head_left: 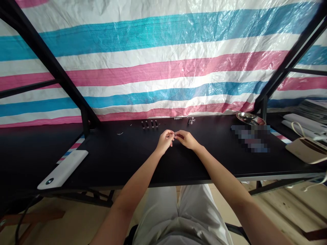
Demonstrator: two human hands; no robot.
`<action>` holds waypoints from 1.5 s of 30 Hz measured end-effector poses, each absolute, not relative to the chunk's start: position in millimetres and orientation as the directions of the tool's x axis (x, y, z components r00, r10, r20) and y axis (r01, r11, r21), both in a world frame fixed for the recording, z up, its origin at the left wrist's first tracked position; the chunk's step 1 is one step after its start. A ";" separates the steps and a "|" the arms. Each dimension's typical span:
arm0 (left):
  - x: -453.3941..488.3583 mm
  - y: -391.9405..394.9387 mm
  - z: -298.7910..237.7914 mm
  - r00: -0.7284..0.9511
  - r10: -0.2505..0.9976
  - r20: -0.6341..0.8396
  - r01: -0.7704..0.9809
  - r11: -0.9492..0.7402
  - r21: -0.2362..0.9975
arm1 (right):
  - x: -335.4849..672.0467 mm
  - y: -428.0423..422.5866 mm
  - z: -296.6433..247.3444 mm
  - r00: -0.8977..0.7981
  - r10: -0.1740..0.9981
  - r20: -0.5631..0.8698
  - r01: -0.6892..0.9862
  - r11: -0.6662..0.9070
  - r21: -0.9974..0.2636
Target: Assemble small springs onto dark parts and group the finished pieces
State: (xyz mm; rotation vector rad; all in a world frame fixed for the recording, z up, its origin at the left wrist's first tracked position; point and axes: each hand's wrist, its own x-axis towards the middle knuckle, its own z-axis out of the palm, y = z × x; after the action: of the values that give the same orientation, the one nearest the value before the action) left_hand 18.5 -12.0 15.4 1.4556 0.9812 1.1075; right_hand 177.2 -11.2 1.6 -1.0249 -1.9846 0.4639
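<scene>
My left hand (165, 139) and my right hand (186, 139) meet over the middle of the black table (127, 160). Both are pinched together on one tiny metal part (175, 134) held between their fingertips; it is too small to name. Just beyond the hands, near the table's back edge, stand a row of small dark clips (149, 124), a short metal spring (178, 118) and a small metal clip (190, 120).
A white power bank (63, 169) lies at the table's left front. A metal dish (249, 118) sits at the back right, with a blurred patch beside it. A tan box (306, 149) and white cables are at far right. Black frame posts (85, 122) rise at both sides before a striped tarp.
</scene>
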 end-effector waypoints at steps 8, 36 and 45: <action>20.2 -13.0 13.8 0.246 0.958 0.147 0.039 -0.161 0.986 | 192.3 1.1 -3.0 -0.189 0.839 0.511 0.586 0.514 -0.626; 20.2 -12.6 9.2 0.253 0.958 0.135 0.098 -0.164 0.982 | 241.1 64.6 -8.8 0.314 0.915 0.252 0.797 -0.109 -0.594; 20.4 -12.8 9.2 0.247 0.959 0.138 0.114 -0.170 0.979 | 243.7 63.5 -6.9 0.291 0.929 0.228 0.805 -0.109 -0.583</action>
State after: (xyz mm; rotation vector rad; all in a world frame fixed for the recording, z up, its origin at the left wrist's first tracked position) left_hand 20.4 -12.8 9.2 1.5274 1.0448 1.0714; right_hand 243.7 63.5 -6.9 -1.9429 -1.5458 0.2577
